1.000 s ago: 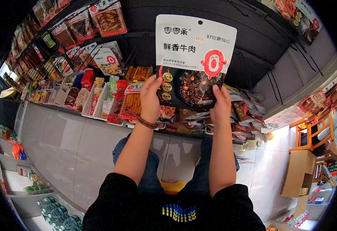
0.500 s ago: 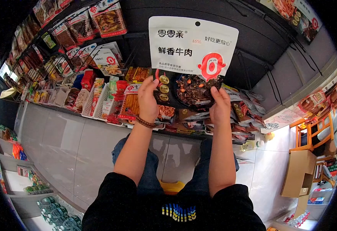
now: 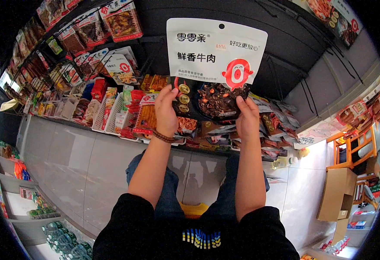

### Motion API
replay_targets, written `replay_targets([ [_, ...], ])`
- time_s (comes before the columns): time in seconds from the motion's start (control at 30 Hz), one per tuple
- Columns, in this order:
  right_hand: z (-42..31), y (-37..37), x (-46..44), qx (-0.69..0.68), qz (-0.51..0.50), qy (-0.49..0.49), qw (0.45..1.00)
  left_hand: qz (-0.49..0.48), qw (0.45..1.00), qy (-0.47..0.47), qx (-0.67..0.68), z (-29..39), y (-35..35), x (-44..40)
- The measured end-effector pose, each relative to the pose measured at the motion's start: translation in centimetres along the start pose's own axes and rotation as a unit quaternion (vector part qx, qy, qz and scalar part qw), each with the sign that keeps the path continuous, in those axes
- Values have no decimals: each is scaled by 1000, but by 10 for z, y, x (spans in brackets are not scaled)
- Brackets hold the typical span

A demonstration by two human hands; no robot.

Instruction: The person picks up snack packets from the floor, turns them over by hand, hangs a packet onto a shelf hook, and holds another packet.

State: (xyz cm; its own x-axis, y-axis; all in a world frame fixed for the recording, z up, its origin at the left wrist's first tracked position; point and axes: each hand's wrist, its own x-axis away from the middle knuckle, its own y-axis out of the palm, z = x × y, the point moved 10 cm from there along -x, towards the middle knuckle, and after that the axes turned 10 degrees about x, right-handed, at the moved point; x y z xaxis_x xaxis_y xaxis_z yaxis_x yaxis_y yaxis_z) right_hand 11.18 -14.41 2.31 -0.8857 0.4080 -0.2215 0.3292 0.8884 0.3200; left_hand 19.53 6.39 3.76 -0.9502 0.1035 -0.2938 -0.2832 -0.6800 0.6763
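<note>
A large snack pouch [image 3: 216, 54], white above and dark below with a red cartoon figure and a picture of dark meat, is held upright in front of me. My left hand [image 3: 167, 112] grips its lower left edge, a beaded bracelet on that wrist. On the opposite side, my right hand [image 3: 247, 116] pinches the lower right edge, thumb on the front. The fingers behind the pouch are hidden. Behind and below it, packaged snacks [image 3: 216, 130] lie on the low shelf, partly covered by the pouch and hands.
Hanging snack bags [image 3: 120, 21] fill the rack at upper left, with bare metal hooks [image 3: 309, 95] at right. White baskets [image 3: 114, 115] stand on the low shelf. A bottle [image 3: 284, 163], a cardboard box [image 3: 338, 193] and a wooden chair [image 3: 354, 147] are at right; bottled drinks [image 3: 66, 240] are at lower left.
The pouch and both hands have shifted very slightly left. The grip on both sides is the same.
</note>
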Motion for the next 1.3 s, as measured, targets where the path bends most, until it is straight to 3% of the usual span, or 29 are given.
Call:
replay_targets([
  [0.17, 2, -2, -1, -10, 1, -6, 1000, -16, 999, -34, 20, -7, 1, -2],
  [0.37, 7, -6, -3, -9, 21, 9, 1000, 34, 999, -26, 9, -1, -1, 1],
  [0.8, 8, -13, -3, 3, 74, 23, 997, -18, 996, -78, -40, -8, 6, -1],
  [1.3, 9, -3, -1, 2, 38, 39, 999, 4, 994, -72, -85, 2, 5, 2],
])
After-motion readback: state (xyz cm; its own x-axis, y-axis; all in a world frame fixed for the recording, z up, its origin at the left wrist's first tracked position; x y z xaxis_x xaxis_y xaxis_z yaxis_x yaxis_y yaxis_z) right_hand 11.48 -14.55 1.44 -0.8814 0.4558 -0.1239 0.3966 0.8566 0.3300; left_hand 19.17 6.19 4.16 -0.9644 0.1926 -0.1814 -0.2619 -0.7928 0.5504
